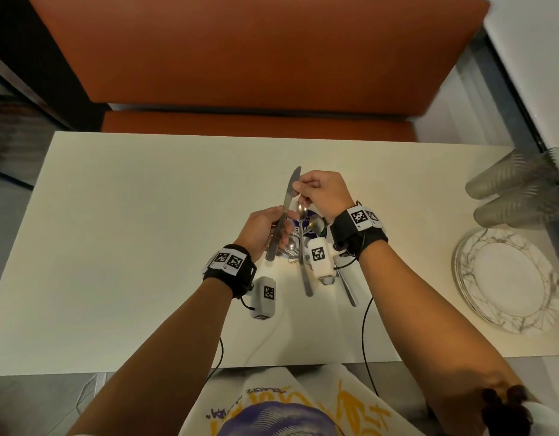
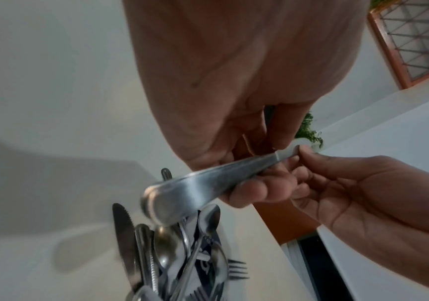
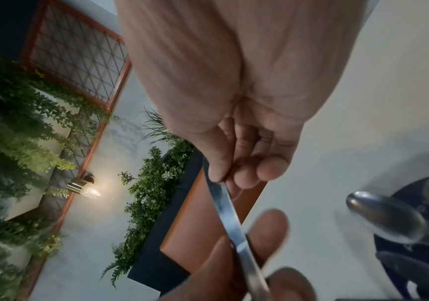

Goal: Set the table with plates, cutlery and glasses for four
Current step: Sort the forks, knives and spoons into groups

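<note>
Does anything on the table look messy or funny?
Yes. The cutlery pile lies jumbled mid-table, knives, spoons and forks crossing. The glasses at the right edge lie tipped on their sides, not standing. The plates are neatly stacked.

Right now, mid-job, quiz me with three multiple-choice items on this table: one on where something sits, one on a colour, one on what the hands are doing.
1. Where is the stack of plates?
A. at the table's right edge, near the glasses
B. in the middle, under the cutlery
C. on the bench

2. What colour is the bench behind the table?
A. green
B. orange-brown
C. white

3. What holds the knife?
A. nothing; it lies flat on the table
B. the right hand alone
C. the left hand on the handle, the right hand pinching the blade

Answers: 1 A, the plates lie at the right edge just nearer the person than the glasses. 2 B, the head view shows orange-brown upholstery. 3 C, the left hand has its grip round the handle while the right hand pinches the blade.
</note>
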Available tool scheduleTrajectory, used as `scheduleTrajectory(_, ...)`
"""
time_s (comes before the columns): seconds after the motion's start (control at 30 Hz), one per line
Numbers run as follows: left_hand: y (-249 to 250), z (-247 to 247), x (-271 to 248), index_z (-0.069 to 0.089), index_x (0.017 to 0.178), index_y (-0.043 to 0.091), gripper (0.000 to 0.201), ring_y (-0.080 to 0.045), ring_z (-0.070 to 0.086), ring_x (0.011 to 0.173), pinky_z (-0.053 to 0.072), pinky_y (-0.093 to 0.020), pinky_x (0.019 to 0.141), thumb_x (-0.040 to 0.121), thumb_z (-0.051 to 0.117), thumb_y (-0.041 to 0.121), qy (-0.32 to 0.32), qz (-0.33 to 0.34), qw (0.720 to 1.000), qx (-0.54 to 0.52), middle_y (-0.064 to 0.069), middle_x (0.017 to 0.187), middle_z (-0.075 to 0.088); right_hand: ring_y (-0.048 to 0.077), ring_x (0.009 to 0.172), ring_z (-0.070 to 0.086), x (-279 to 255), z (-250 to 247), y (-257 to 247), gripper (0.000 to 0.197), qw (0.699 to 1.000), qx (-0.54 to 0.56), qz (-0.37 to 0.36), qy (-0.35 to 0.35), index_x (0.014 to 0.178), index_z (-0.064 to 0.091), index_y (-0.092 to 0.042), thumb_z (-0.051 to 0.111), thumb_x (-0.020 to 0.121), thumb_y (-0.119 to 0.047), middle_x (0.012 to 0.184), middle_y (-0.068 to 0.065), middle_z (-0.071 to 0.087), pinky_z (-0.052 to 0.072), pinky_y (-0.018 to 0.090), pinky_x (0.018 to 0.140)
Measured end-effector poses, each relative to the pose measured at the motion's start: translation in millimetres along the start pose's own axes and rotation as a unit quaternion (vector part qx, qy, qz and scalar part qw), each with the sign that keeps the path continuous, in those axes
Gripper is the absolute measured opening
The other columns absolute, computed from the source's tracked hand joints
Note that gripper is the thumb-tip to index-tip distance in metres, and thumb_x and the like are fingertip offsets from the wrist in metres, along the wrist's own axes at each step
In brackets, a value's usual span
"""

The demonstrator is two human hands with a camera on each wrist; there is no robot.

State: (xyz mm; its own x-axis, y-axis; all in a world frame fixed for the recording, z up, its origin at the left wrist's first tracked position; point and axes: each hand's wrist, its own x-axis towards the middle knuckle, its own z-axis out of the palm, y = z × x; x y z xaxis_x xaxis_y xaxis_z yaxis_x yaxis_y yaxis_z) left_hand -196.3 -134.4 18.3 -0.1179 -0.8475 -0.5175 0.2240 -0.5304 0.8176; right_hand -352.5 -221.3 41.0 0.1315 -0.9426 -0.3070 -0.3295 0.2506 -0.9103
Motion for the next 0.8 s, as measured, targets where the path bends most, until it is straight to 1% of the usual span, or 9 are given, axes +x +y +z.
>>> scheduleTrajectory(0.07, -5.7, 7.0, 0.9, 0.068, 0.096, 0.006, 0.041, -0.023, 0.049, 0.05, 0.042, -0.029, 0.049, 0.11, 0.037, 0.027, -0.012, -0.007, 0.999, 0.03, -0.007, 0.069, 0.056, 0.017, 0.058, 0.063, -1.7, -7.8, 3.5, 0.011, 1.0, 0.009, -0.005, 0.026, 0.097, 0.074, -0.004, 0.074, 0.089, -0.011, 0.079, 0.013, 0.076, 0.054, 0.035, 0.062)
scheduleTrajectory(0.13, -11.8, 13.5, 3.7, 0.061, 0.082, 0.014, 0.04, -0.02, 0.04, 0.048, 0.029, -0.027, 0.046, 0.108, 0.036, 0.032, -0.011, -0.01, 0.998, 0.061, -0.003, 0.064, 0.047, 0.018, 0.059, 0.064, -3.8, -15.5, 6.6, 0.013, 0.999, 0.006, -0.007, 0.032, 0.099, 0.075, -0.004, 0.075, 0.088, -0.013, 0.08, 0.011, 0.077, 0.056, 0.034, 0.062)
scheduleTrajectory(0.23, -15.4, 21.5, 5.4, 0.049, 0.074, 0.019, 0.037, -0.017, 0.028, 0.05, 0.021, -0.028, 0.046, 0.107, 0.035, 0.029, 0.004, -0.021, 0.995, 0.094, 0.001, 0.061, 0.036, 0.016, 0.065, 0.068, -8.9, -24.0, 14.9, 0.017, 1.0, 0.0, -0.002, 0.019, 0.104, 0.076, -0.007, 0.071, 0.092, -0.017, 0.083, 0.006, 0.077, 0.055, 0.029, 0.062)
scheduleTrajectory(0.37, -18.2, 20.3, 3.8, 0.047, 0.074, 0.02, 0.036, -0.01, 0.028, 0.044, 0.022, -0.022, 0.039, 0.108, 0.038, 0.026, 0.05, -0.049, 0.995, 0.069, 0.005, 0.059, 0.036, 0.014, 0.068, 0.068, -17.1, -33.7, 32.3, 0.017, 0.999, -0.013, 0.033, 0.018, 0.108, 0.075, -0.015, 0.065, 0.096, -0.023, 0.089, 0.001, 0.078, 0.051, 0.024, 0.06)
scheduleTrajectory(0.53, -27.8, 8.6, 1.2, 0.046, 0.071, 0.022, 0.037, -0.008, 0.029, 0.044, 0.026, -0.02, 0.038, 0.107, 0.04, 0.029, 0.108, -0.045, 0.987, 0.113, 0.007, 0.058, 0.04, 0.012, 0.064, 0.066, -33.7, -44.3, 63.3, 0.019, 0.996, -0.061, 0.064, 0.033, 0.102, 0.074, -0.018, 0.06, 0.095, -0.008, 0.086, 0.003, 0.077, 0.049, 0.018, 0.057)
scheduleTrajectory(0.63, -37.9, 0.5, -4.0, 0.044, 0.075, 0.02, 0.033, -0.008, 0.031, 0.044, 0.027, -0.019, 0.037, 0.107, 0.038, 0.028, 0.132, -0.05, 0.981, 0.134, 0.004, 0.061, 0.042, 0.016, 0.065, 0.069, -42.5, -41.9, 81.6, 0.022, 0.992, -0.094, 0.076, 0.032, 0.095, 0.075, -0.022, 0.061, 0.092, -0.006, 0.087, 0.0, 0.077, 0.06, 0.031, 0.067)
scheduleTrajectory(0.7, -44.0, -3.9, -6.8, 0.044, 0.077, 0.018, 0.029, -0.01, 0.03, 0.047, 0.027, -0.019, 0.037, 0.105, 0.038, 0.025, 0.144, -0.055, 0.978, 0.142, 0.003, 0.063, 0.042, 0.018, 0.069, 0.07, -47.2, -38.3, 90.1, 0.026, 0.991, -0.106, 0.084, 0.023, 0.09, 0.074, -0.028, 0.062, 0.091, -0.004, 0.089, 0.0, 0.077, 0.062, 0.037, 0.075)
scheduleTrajectory(0.73, -46.4, -5.3, -8.2, 0.045, 0.079, 0.018, 0.027, -0.011, 0.03, 0.048, 0.027, -0.019, 0.037, 0.104, 0.038, 0.025, 0.149, -0.058, 0.976, 0.147, 0.002, 0.064, 0.042, 0.019, 0.073, 0.071, -49.1, -35.3, 93.4, 0.028, 0.989, -0.12, 0.084, 0.021, 0.087, 0.073, -0.031, 0.062, 0.09, -0.005, 0.092, -0.001, 0.077, 0.062, 0.036, 0.077)
scheduleTrajectory(0.8, -49.7, -6.4, -10.4, 0.045, 0.081, 0.017, 0.025, -0.012, 0.029, 0.05, 0.027, -0.019, 0.038, 0.103, 0.038, 0.025, 0.155, -0.061, 0.974, 0.152, 0.002, 0.065, 0.041, 0.017, 0.082, 0.071, -51.8, -28.2, 98.0, 0.026, 0.984, -0.16, 0.071, 0.023, 0.088, 0.074, -0.031, 0.064, 0.09, -0.007, 0.097, -0.003, 0.076, 0.06, 0.028, 0.077)
